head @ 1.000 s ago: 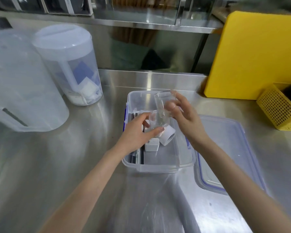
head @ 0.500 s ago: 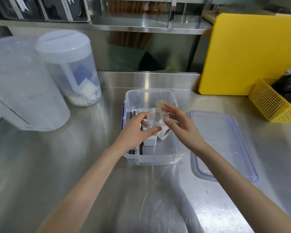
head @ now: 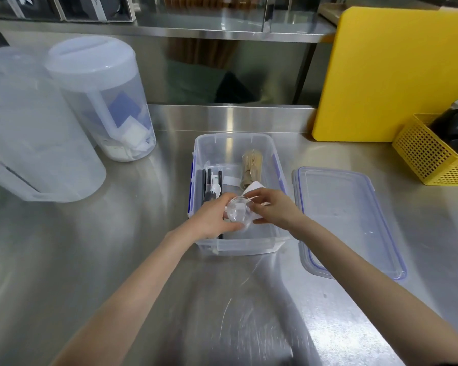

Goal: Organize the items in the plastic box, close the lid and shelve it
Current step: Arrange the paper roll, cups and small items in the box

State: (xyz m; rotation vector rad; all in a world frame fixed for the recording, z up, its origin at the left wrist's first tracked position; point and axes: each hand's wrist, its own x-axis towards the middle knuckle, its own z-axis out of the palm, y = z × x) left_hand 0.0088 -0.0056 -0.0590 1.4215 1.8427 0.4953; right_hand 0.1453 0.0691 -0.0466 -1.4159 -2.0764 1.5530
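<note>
Both hands are working inside the open plastic box [head: 276, 245] sitting mid-table [head: 90, 260]: the left hand [head: 214, 219] is curling around a small clear cup [head: 239, 212], while the right hand [head: 273, 207] is pinching the cup's far-right rim. The box's lid [head: 347, 220] is lying flat just right of the box, and a bamboo whisk [head: 252, 167] and dark utensils [head: 209, 186] are resting in the box's far half.

The small clear plastic cup [head: 239, 212], raised and tilted above the open clear plastic box [head: 249, 245] a second ago, now sits low inside the box's near end, mouth facing up. The left hand [head: 214, 220] and right hand [head: 271, 207] have dropped with it, fingers wrapped around its sides.
</note>
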